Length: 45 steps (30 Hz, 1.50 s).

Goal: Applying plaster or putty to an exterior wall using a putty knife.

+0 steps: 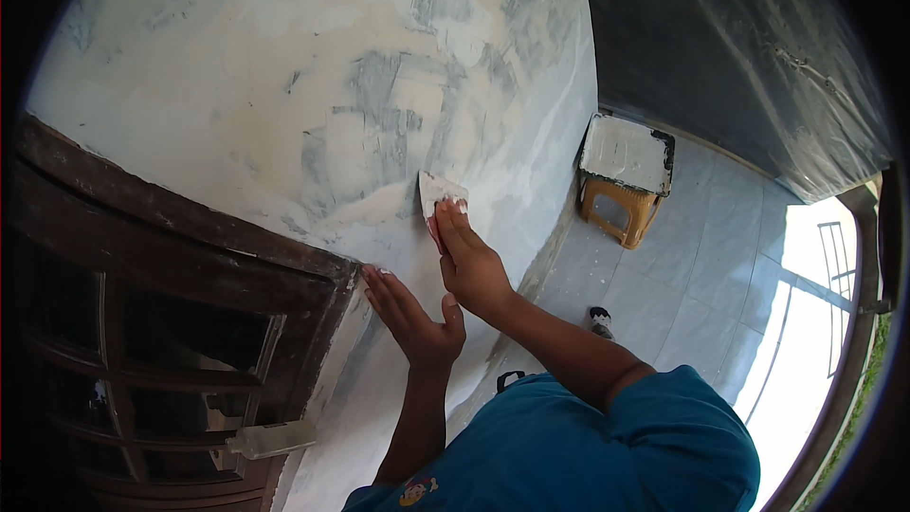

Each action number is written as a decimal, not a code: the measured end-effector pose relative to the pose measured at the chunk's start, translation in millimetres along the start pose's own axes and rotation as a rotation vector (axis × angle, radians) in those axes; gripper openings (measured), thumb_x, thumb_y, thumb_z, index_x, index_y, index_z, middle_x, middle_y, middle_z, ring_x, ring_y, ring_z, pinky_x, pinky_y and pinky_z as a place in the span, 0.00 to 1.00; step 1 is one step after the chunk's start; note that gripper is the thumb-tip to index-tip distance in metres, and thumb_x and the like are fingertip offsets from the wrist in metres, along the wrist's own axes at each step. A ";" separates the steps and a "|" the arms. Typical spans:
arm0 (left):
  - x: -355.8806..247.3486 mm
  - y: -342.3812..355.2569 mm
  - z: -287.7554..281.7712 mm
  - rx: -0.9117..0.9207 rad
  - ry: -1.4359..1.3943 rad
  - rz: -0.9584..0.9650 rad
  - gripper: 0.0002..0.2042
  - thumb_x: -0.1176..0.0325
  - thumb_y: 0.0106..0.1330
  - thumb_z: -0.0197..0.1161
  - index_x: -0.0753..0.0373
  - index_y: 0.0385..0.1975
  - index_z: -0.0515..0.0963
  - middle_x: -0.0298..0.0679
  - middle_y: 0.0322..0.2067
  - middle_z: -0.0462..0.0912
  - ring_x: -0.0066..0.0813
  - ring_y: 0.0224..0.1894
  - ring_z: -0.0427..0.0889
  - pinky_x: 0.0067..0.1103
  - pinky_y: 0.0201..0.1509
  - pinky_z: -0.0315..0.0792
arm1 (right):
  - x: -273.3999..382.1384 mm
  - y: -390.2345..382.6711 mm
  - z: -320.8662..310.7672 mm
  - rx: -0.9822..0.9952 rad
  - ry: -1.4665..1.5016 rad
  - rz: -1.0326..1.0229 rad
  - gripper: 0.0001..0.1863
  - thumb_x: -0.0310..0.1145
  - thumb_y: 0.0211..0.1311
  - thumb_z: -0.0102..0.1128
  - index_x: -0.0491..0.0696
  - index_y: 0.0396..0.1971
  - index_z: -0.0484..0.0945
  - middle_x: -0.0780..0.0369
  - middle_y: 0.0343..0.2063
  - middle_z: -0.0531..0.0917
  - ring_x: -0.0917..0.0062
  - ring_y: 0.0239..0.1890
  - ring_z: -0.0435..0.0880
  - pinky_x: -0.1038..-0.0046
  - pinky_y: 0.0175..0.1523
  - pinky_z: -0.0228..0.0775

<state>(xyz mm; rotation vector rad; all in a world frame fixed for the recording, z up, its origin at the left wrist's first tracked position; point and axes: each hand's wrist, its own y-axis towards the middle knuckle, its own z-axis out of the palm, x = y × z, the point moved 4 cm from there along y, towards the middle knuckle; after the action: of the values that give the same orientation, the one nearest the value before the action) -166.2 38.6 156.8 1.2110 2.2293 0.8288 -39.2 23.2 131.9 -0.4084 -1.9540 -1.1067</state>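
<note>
My right hand (479, 265) is closed round a putty knife (442, 197), its blade smeared white and a bit of red showing at the handle. The blade rests against the wall (237, 114), which is coated in patchy cream and white filler with grey areas showing through. White smears mark my fingertips. Lower and to the left, my left hand (417, 322) lies against the wall beside the corner of a dark wooden frame (313, 270). Its fingers are stretched out, the thumb apart, and it holds nothing.
At right, a white paint tray (627, 154) with a dark-stained rim sits on a yellow plastic stool (621, 209). Dark sheeting (730, 57) hangs behind it. Grey floor tiles (664, 275) lead to a bright opening. A pale, flat piece (272, 439) juts from the paned door or window at lower left.
</note>
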 end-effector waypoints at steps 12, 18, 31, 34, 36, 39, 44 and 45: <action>-6.9 9.9 -3.2 0.092 -0.031 -0.070 0.39 0.65 0.60 0.53 0.78 0.69 0.47 0.66 0.70 0.47 0.63 0.73 0.48 0.45 0.74 0.45 | -119.2 109.4 -26.9 -0.351 -0.114 0.187 0.28 0.20 0.62 0.47 0.39 0.65 0.63 0.44 0.59 0.72 0.53 0.59 0.74 0.64 0.62 0.70; 1.4 6.5 -16.8 0.065 -0.040 -0.065 0.37 0.62 0.61 0.51 0.80 0.67 0.51 0.69 0.68 0.52 0.64 0.70 0.54 0.46 0.72 0.50 | -12.7 -91.4 18.8 0.211 0.178 -0.054 0.32 0.19 0.59 0.50 0.42 0.66 0.62 0.47 0.61 0.71 0.55 0.64 0.69 0.65 0.68 0.63; 1.7 11.3 -18.5 0.072 -0.060 -0.077 0.38 0.65 0.56 0.52 0.78 0.67 0.54 0.65 0.68 0.54 0.61 0.71 0.55 0.43 0.73 0.49 | -130.1 57.4 -0.7 -0.298 0.068 0.296 0.28 0.20 0.59 0.48 0.42 0.63 0.67 0.47 0.52 0.79 0.54 0.51 0.80 0.66 0.54 0.74; 1.7 10.2 -20.1 0.076 -0.061 -0.051 0.37 0.64 0.57 0.52 0.79 0.67 0.54 0.65 0.68 0.55 0.61 0.71 0.56 0.44 0.72 0.49 | -66.9 -79.2 35.5 0.006 0.245 0.201 0.33 0.16 0.56 0.50 0.44 0.65 0.65 0.49 0.62 0.70 0.60 0.67 0.66 0.67 0.70 0.60; 4.1 7.9 -22.9 0.079 -0.056 -0.070 0.36 0.64 0.59 0.51 0.79 0.66 0.55 0.66 0.67 0.56 0.61 0.70 0.56 0.44 0.72 0.49 | -40.5 -126.6 27.3 0.319 0.339 0.174 0.32 0.16 0.56 0.49 0.47 0.65 0.67 0.48 0.59 0.73 0.60 0.65 0.69 0.67 0.69 0.61; 6.5 10.5 -25.7 0.069 -0.082 -0.062 0.36 0.65 0.57 0.52 0.80 0.65 0.57 0.67 0.66 0.58 0.62 0.69 0.59 0.44 0.71 0.53 | -52.8 -65.1 -24.2 0.213 0.182 0.478 0.31 0.16 0.58 0.46 0.47 0.64 0.69 0.48 0.54 0.78 0.62 0.45 0.84 0.72 0.51 0.74; -1.5 14.9 -21.1 0.072 -0.141 -0.075 0.35 0.66 0.58 0.52 0.79 0.66 0.57 0.66 0.66 0.58 0.61 0.69 0.59 0.44 0.71 0.53 | -85.0 81.2 -60.9 -0.491 0.037 0.058 0.29 0.18 0.60 0.44 0.42 0.64 0.67 0.49 0.51 0.81 0.77 0.24 0.78 0.77 0.33 0.72; 1.4 13.9 -24.0 0.081 -0.153 -0.088 0.34 0.66 0.59 0.51 0.79 0.66 0.57 0.65 0.66 0.58 0.61 0.69 0.59 0.43 0.71 0.53 | -66.7 88.0 -49.1 -0.293 0.070 0.224 0.30 0.18 0.60 0.44 0.42 0.65 0.65 0.49 0.54 0.79 0.71 0.37 0.85 0.76 0.43 0.74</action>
<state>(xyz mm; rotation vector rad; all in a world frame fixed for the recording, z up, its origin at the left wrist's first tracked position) -174.4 39.0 183.3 1.1630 2.1921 0.5961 80.2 39.6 140.6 -0.7181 -1.6425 -1.2438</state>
